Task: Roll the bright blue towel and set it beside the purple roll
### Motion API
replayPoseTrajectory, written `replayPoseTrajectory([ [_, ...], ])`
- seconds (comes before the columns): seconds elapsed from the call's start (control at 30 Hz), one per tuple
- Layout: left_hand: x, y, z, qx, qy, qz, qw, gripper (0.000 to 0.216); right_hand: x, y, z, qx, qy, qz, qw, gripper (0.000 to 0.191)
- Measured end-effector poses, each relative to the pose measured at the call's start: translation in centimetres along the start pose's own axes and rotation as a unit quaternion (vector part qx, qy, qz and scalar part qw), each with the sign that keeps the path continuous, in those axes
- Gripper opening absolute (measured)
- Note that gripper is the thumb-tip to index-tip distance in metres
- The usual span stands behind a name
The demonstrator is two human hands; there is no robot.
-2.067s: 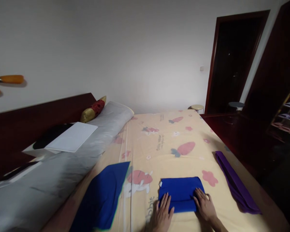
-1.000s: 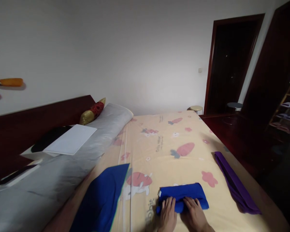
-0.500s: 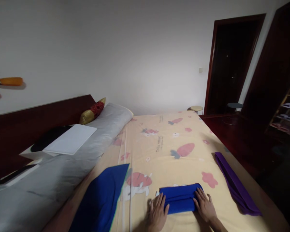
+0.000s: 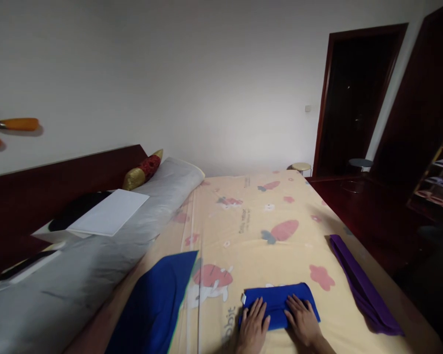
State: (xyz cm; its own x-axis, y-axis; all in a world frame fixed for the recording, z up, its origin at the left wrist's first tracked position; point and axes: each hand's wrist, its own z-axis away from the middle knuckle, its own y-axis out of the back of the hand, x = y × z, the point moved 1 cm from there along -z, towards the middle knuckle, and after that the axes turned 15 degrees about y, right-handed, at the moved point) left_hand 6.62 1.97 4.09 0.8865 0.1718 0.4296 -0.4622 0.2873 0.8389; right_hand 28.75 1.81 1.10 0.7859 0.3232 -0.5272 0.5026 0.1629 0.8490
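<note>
The folded blue cloth [image 4: 279, 304] lies near the front edge of the bed [image 4: 266, 216], and both hands have slid in from its ends to rest on top of it: the left hand [image 4: 253, 328] and the right hand [image 4: 303, 324] lie flat, fingers stretched out and spread, pressing down and gripping nothing. Half a second back they sat at the two ends of the bundle, so the fold now looks closed and is being flattened. Out to the left lies a larger blue cloth [image 4: 155, 305], and to the right a purple cloth [image 4: 362, 285] runs along the bed's edge.
</note>
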Motion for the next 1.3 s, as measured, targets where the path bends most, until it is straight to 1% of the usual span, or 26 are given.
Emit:
replayPoseTrajectory([
  [0.07, -0.5, 1.2, 0.0, 0.018, 0.017, -0.003, 1.0, 0.059, 0.8, 0.3, 0.0, 0.01, -0.021, 0.009, 1.0, 0.064],
  [0.13, -1.1, 1.5, -0.3, 0.045, 0.031, 0.001, 0.999, 0.057, 1.3, 0.5, 0.0, 0.019, -0.039, 0.016, 0.999, 0.066],
  [0.23, -1.7, 1.0, -0.7, 0.065, 0.046, 0.006, 0.997, 0.058, 1.1, 0.5, 0.1, 0.028, -0.049, 0.018, 0.998, 0.068],
  [0.3, -1.5, 0.4, -0.8, 0.071, 0.036, -0.001, 0.997, 0.059, 0.3, 0.5, 0.2, 0.022, -0.034, 0.008, 0.999, 0.065],
  [0.37, -1.1, -0.5, -0.8, 0.063, 0.02, 0.001, 0.998, 0.056, -0.7, 0.3, 0.3, 0.006, -0.008, -0.009, 1.0, 0.062],
  [0.43, -0.6, -1.4, -0.8, 0.04, 0.017, 0.015, 0.999, 0.054, -1.6, 0.2, 0.3, -0.01, 0.005, -0.021, 1.0, 0.062],
  [0.53, 0.1, -2.2, -0.6, 0.027, 0.039, 0.031, 0.998, 0.056, -2.4, 0.2, 0.2, -0.018, -0.008, -0.026, 0.999, 0.07],
  [0.6, 0.2, -2.0, -0.5, 0.024, 0.045, 0.034, 0.998, 0.057, -2.4, 0.5, -0.1, -0.021, -0.02, -0.025, 0.999, 0.074],
  [0.7, 0.0, -1.0, -0.5, 0.019, 0.037, 0.037, 0.998, 0.059, -2.1, 0.9, -0.5, -0.027, -0.036, -0.024, 0.999, 0.082],
  [0.8, -0.6, -0.5, -0.8, 0.025, 0.034, 0.021, 0.999, 0.062, -1.5, 1.0, -0.8, -0.026, -0.046, -0.025, 0.998, 0.084],
  [0.9, -1.1, -0.7, -1.4, 0.053, 0.045, 0.01, 0.998, 0.063, -0.7, 0.6, -1.1, -0.014, -0.052, -0.025, 0.998, 0.077],
  [0.97, -1.4, -1.0, -2.0, 0.086, 0.045, 0.002, 0.995, 0.06, 0.0, 0.3, -1.4, -0.002, -0.062, -0.023, 0.998, 0.076],
  [1.13, -2.1, -1.4, -3.1, 0.166, 0.019, -0.031, 0.985, 0.049, 1.6, 0.0, -2.4, 0.013, -0.091, -0.01, 0.996, 0.083],
  [1.23, -2.3, -1.2, -3.7, 0.189, 0.019, -0.033, 0.981, 0.049, 2.0, 0.1, -2.9, 0.018, -0.093, -0.003, 0.996, 0.081],
  [1.3, -2.3, -1.1, -4.1, 0.19, 0.033, -0.025, 0.981, 0.05, 2.2, 0.1, -3.1, 0.022, -0.094, 0.001, 0.995, 0.076],
])
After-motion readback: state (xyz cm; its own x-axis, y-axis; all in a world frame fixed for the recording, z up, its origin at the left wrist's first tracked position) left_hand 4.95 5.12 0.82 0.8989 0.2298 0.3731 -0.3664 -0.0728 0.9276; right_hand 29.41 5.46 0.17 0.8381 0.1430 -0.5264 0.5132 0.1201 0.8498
